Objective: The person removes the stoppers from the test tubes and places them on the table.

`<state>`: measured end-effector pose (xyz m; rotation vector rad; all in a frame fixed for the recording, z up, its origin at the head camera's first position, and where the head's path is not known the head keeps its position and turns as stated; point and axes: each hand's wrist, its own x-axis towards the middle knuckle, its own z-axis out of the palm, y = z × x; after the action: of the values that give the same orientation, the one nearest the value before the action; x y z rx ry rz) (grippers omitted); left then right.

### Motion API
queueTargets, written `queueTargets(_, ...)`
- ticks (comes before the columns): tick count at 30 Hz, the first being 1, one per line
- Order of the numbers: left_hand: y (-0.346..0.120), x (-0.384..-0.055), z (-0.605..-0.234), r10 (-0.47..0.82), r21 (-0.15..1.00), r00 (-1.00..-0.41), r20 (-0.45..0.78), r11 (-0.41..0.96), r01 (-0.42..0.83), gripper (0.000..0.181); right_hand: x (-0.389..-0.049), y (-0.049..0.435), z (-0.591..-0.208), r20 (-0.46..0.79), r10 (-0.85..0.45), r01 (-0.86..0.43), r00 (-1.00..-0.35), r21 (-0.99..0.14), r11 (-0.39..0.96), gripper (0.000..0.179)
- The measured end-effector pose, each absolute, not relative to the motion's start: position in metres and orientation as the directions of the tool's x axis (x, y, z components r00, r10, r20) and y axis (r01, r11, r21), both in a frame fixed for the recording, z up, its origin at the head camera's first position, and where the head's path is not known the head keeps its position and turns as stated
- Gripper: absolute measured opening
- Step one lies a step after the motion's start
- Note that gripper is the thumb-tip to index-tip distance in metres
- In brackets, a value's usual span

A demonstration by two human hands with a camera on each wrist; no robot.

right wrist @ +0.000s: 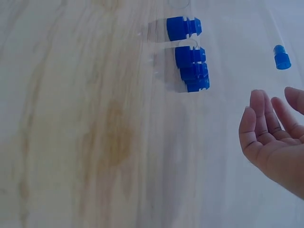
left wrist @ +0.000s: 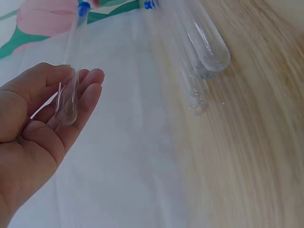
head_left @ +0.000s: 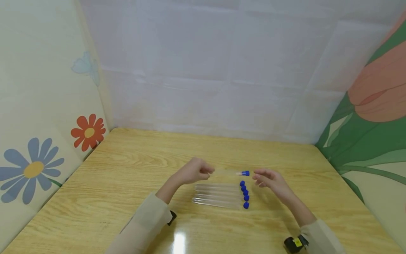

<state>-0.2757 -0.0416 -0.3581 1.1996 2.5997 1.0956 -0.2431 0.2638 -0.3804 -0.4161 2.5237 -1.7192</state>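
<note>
My left hand (head_left: 194, 171) pinches a clear test tube (left wrist: 74, 47) near its rounded end, between thumb and fingers. The tube lies level above the table in the head view, its far end pointing right. In that end sits a blue stopper (head_left: 245, 173). Just right of the stopper is my right hand (head_left: 273, 182), fingers loosely bent, thumb apart, nothing between them. The right wrist view shows a gap between its fingertips (right wrist: 257, 95) and the stopper. Below the hands, several clear test tubes (head_left: 217, 198) lie side by side on the table, with loose blue stoppers (right wrist: 183, 28) by their right ends.
The wood-grain table (head_left: 127, 169) meets a white cloth backdrop (head_left: 203, 70) at the back. Flower-printed panels (head_left: 33, 169) stand at both sides. Each wrist wears a small black camera (head_left: 293, 244) close over the tabletop.
</note>
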Motion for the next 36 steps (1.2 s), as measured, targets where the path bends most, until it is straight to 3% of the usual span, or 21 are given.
queueTargets(8, -0.043, -0.263, -0.349, 0.713, 0.638, -0.667, 0.216, 0.415, 0.649, 0.023, -0.234, 0.259, -0.374, 0.163, -0.284, -0.255, -0.945, -0.909, 0.330, 0.036)
queueTargets(17, -0.042, -0.258, -0.346, 0.732, 0.615, -0.644, 0.224, 0.406, 0.676, 0.023, -0.231, 0.253, -0.372, 0.256, -0.397, -0.385, -0.881, -0.877, 0.289, 0.030)
queueTargets(26, -0.040, -0.258, -0.345, 0.734, 0.611, -0.640, 0.225, 0.405, 0.680, 0.022, -0.232, 0.248, -0.375, 0.260, -0.417, -0.378, -0.871, -0.897, 0.230, 0.023)
queueTargets(36, -0.039, -0.257, -0.343, 0.742, 0.609, -0.635, 0.216, 0.406, 0.681, 0.023, -0.232, 0.245, -0.377, 0.222, -0.342, -0.322, -0.913, -0.907, 0.270, 0.025)
